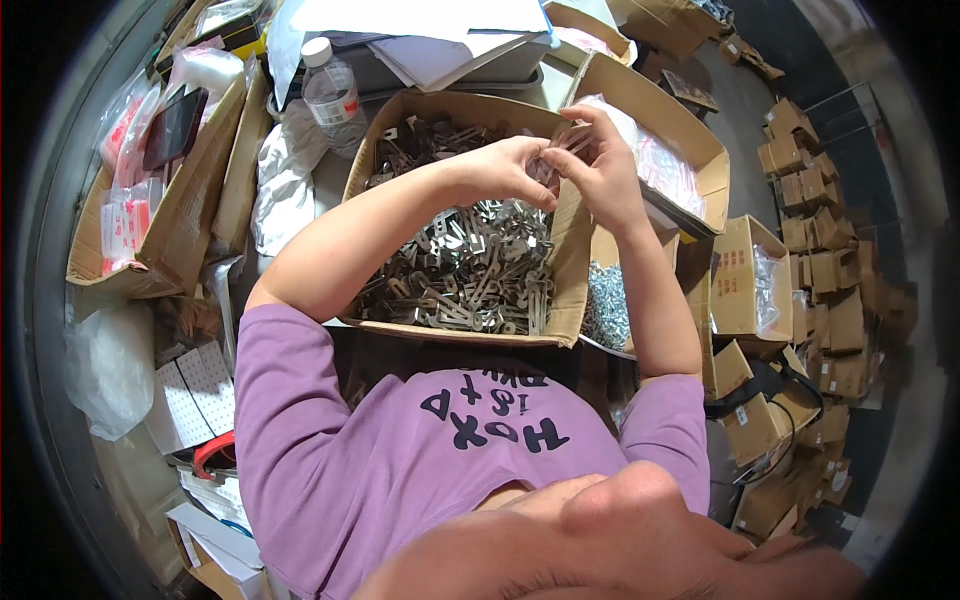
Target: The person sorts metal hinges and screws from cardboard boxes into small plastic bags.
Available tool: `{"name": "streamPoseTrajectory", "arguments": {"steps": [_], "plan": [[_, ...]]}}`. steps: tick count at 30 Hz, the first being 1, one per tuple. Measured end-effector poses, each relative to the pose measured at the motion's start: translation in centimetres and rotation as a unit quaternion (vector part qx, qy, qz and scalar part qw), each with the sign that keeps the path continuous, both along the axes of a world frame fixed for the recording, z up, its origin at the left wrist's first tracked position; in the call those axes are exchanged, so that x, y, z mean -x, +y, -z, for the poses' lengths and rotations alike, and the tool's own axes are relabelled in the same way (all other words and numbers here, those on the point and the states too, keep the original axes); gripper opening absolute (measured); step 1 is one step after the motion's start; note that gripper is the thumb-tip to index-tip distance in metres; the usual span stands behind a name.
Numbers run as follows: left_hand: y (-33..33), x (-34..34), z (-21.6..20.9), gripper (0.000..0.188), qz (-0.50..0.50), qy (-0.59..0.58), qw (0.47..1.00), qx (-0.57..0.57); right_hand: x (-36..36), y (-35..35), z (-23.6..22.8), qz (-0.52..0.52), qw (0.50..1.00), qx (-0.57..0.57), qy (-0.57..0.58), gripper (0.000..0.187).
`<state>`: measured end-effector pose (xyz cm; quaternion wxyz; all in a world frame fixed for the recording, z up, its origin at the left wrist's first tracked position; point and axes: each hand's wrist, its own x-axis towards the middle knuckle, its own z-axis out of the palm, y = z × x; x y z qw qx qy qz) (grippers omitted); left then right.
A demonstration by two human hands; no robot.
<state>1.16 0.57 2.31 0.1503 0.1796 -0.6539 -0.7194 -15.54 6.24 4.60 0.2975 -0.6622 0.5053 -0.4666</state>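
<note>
A cardboard box [575, 285] of loose flat metal brackets [470, 265] stands in front of me. Over its far right corner my two hands meet. My right hand [608, 175] has its fingers curled round several thin metal brackets [572, 138], which seem to lie in a small clear plastic bag [543, 172]. My left hand [507, 172] is beside it, thumb and fingers curved in a pinch at the bag's edge. The fingers partly cover the bag, so its opening is hard to make out.
Right of the box is a container of small screws [607, 305]; beyond it, an open carton [690, 165] with plastic bags. A plastic bottle [335, 100] and papers [440, 55] stand behind. At left, a phone [176, 128] rests on a carton [185, 225]. Boxes [815, 210] crowd the right.
</note>
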Motion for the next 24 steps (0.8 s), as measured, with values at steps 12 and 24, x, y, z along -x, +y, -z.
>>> {"name": "streamPoseTrajectory", "arguments": {"steps": [12, 24], "plan": [[1.4, 1.1, 0.9, 0.034, 0.018, 0.070, 0.982, -0.177, 4.8, 3.2, -0.3, 0.040, 0.992, -0.082, -0.082, 0.019], [1.5, 1.4, 0.5, 0.045, 0.005, 0.203, 0.974, -0.098, 9.2, 8.1, 8.0, 0.005, 0.843, -0.196, 0.501, 0.018]]}}
